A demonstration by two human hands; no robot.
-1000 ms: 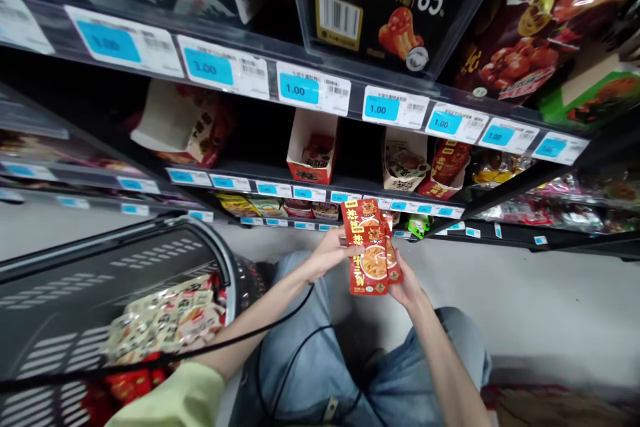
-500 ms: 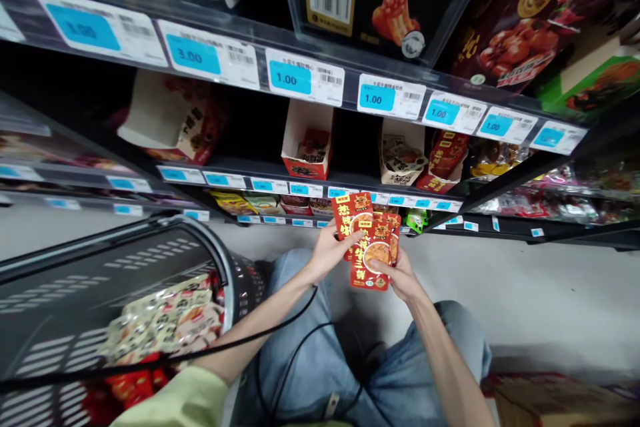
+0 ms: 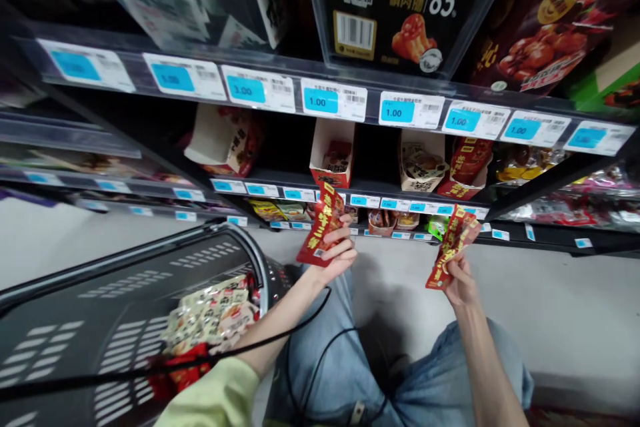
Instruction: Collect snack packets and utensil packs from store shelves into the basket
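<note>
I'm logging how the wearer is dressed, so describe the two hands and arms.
Left hand and right hand are bare, with no gloves. The left arm wears a pale yellow-green sleeve that leaves the forearm uncovered; no sleeve shows on the right forearm. A thin black cable crosses the left forearm.

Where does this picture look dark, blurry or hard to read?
In the head view, the lower shelf recess is very dark; the far-left price tag is blurred, while a 1.00 tag near the middle reads clearly. Also in the head view, the red packet in the left hand shows bold lettering but unreadable small print, and a soft shadow darkens the floor.
</note>
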